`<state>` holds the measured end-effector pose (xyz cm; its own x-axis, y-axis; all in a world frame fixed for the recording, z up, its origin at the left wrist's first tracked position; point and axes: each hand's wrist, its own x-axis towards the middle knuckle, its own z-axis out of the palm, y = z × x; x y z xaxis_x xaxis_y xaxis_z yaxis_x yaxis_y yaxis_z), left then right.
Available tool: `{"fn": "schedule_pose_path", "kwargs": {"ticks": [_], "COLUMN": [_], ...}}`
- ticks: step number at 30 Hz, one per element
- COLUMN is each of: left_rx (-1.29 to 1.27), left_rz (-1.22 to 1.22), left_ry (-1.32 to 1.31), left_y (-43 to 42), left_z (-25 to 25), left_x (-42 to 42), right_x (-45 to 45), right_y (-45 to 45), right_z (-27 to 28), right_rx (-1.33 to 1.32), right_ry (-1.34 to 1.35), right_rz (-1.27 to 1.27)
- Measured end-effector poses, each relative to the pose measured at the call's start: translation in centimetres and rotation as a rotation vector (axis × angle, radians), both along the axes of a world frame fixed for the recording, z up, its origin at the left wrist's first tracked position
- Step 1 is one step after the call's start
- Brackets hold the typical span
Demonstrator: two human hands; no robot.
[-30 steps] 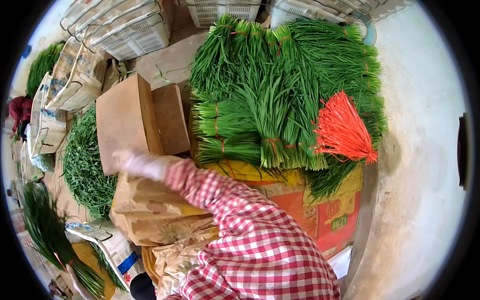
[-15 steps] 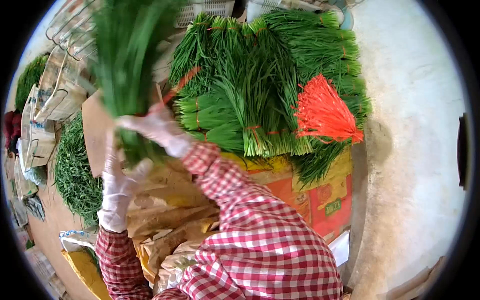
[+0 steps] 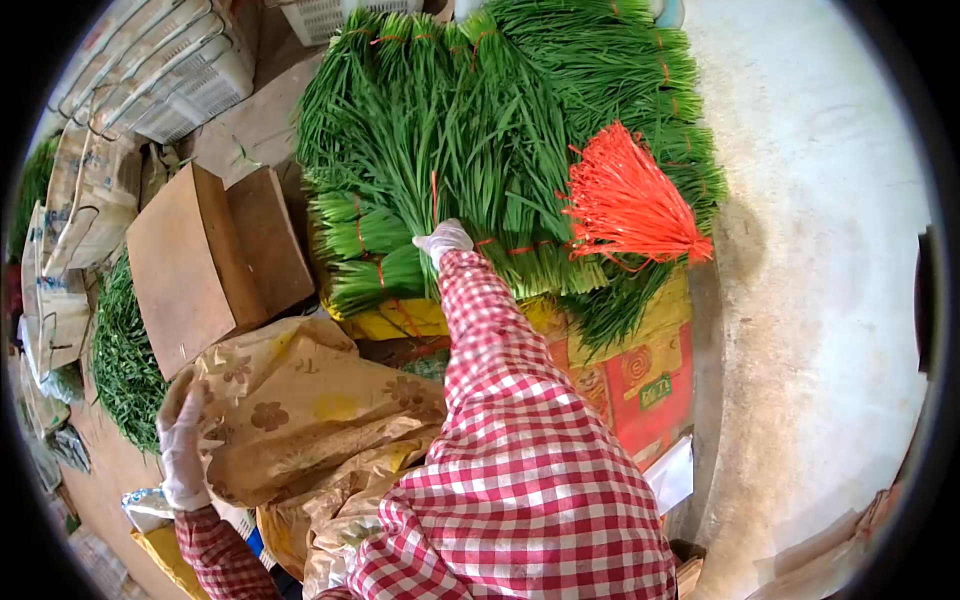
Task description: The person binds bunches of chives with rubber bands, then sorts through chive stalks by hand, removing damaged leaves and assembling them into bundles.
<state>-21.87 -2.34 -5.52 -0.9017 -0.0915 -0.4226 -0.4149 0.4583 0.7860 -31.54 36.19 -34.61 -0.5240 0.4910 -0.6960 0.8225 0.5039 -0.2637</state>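
Observation:
My right hand (image 3: 446, 238), in a thin whitish glove, is closed at the stem end of a bundle of garlic chives (image 3: 425, 150) that lies on the pile. A thin red tie strip (image 3: 434, 195) sticks up beside the fingers. My palm hides the stem ends there. My left hand (image 3: 183, 450), gloved too, is off to the lower left, its fingers loosely extended beside the brown flowered cloth (image 3: 290, 410) over my lap. Nothing shows in it. A fan of red tie strips (image 3: 635, 200) lies on the tied bundles at right.
A wooden seat-like block (image 3: 195, 265) stands left of the pile, with loose greens (image 3: 125, 360) beyond it. White plastic crates (image 3: 200, 95) stand at upper left. A red and yellow carton (image 3: 640, 390) is under the pile. A pale wall (image 3: 810, 250) rises at right.
The chive bundle, held up at upper left before, now lies on the pile with my right hand at its base. My left hand has come away from it, down and left. The view has shifted.

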Motion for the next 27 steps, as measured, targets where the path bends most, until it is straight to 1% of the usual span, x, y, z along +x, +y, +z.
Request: {"fn": "schedule_pose_path", "kwargs": {"ticks": [1, 2, 3, 4, 5, 6, 7, 9, 11, 13, 15, 17, 18, 19, 21, 22, 24, 25, 27], "left_rx": [-0.034, -0.009, -0.015, -0.041, -0.126, -0.109, -0.117, -0.158, -0.199, -0.232, -0.257, -0.267, -0.263, -0.255, -0.250, -0.250, -0.245, -0.244, -0.239], "left_rz": [-0.034, 0.022, 0.040, 0.068, 0.113, 0.147, 0.335, 0.404, 0.459, 0.537, 0.587, 0.632, 0.649, 0.664, 0.685, 0.686, 0.694, 0.694, 0.697], "left_ry": [0.068, 0.199, 0.251, 0.280, 0.316, 0.290, 0.319, 0.287, 0.232, 0.187, 0.131, 0.079, 0.061, 0.047, 0.020, 0.009, -0.002, -0.011, -0.021], "left_y": [0.0, -0.6, -1.9, -3.9, -6.5, -10.1, -13.4, -17.9, -21.6, -24.7, -27.2, -29.3, -30.0, -30.7, -32.0, -32.6, -33.6, -34.4, -35.6], "left_z": [0.8, 1.4, 2.2, 2.8, 3.2, 3.3, 2.5, 1.9, 0.8, -0.1, -1.2, -2.5, -3.2, -4.0, -5.2, -5.5, -6.0, -6.1, -6.7], "left_x": [-0.3, 0.3, 0.2, 0.4, 1.1, 1.7, 2.3, 3.4, 5.3, 7.6, 10.0, 12.6, 13.7, 14.9, 16.8, 17.6, 19.2, 20.0, 21.1], "right_x": [0.5, 1.8, 3.3, 5.5, 8.1, 10.4, 12.8, 18.6, 22.6, 24.7, 24.6, 23.6, 22.6, 21.4, 19.9, 19.3, 18.8, 18.6, 18.8], "right_y": [0.6, 1.6, 3.1, 3.9, 4.3, 5.1, 6.2, 10.2, 14.2, 17.5, 20.4, 22.0, 22.5, 22.9, 24.0, 24.4, 24.9, 25.0, 25.6], "right_z": [0.9, -0.3, 1.8, 1.4, 0.8, 3.2, 5.7, 1.0, 1.8, 2.6, 3.1, 3.2, 3.6, 4.0, 3.1, 2.5, 1.4, 1.0, 0.5], "right_rx": [-0.060, -0.014, -0.223, -0.131, -0.040, -0.051, -0.063, -0.078, 0.439, 0.577, 0.680, 0.696, 0.684, 0.628, 0.593, 0.590, 0.628, 0.628, 0.667], "right_ry": [-0.016, 0.100, 0.153, 0.281, 0.406, 0.374, 0.341, 0.248, 0.243, 0.285, 0.257, 0.257, 0.153, 0.102, 0.029, 0.036, -0.054, -0.049, -0.029], "right_rz": [-0.016, 0.102, 0.181, 0.108, 0.037, 0.022, 0.004, -0.126, 0.161, -0.106, -0.195, -0.226, -0.197, -0.245, -0.159, -0.130, -0.027, -0.011, 0.128]}}
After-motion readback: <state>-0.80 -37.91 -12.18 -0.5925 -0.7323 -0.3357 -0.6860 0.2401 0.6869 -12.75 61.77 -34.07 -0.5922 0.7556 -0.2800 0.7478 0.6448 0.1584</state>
